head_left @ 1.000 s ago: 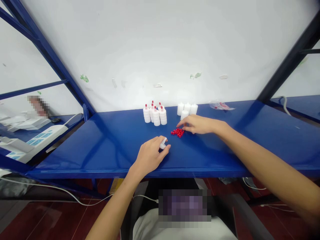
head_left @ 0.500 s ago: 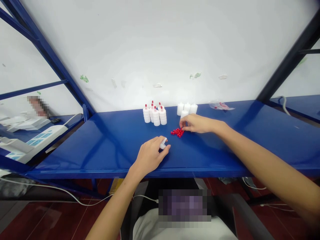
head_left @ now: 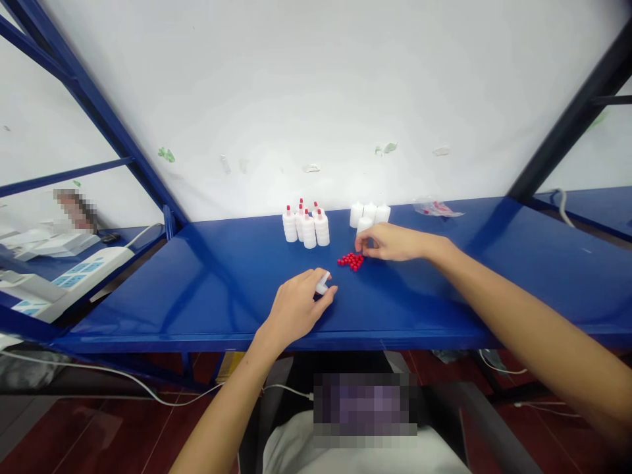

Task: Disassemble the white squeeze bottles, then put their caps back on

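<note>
The fingertips of my right hand (head_left: pixel 360 248) are brought close together in a pinch at the right end of the small, bright red, bead-like caps (head_left: pixel 353 263); whether one of the caps is between them, I cannot tell. My left hand (head_left: pixel 299 304) is half curled round a small white plastic bottle with a pointed tip (head_left: pixel 322 284), thumb on the near side and fingers over the far side, with the tip pointing up and to the right. Most of its body is hidden in my palm.

The red caps lie in one loose patch on the blue metal table (head_left: pixel 237 283), just beyond my left fingertips and to their right. Right behind my right fingers stands the nearest of four white capless bottles (head_left: pixel 370 212), the other three in a row on its far side. Farther left, beyond my left hand, six white ribbed bottles with red caps (head_left: pixel 309 232) stand upright in a tight cluster. At the far right, near the white wall (head_left: pixel 336 92), lies a clear plastic bag with red pieces in it (head_left: pixel 438 209).
</note>
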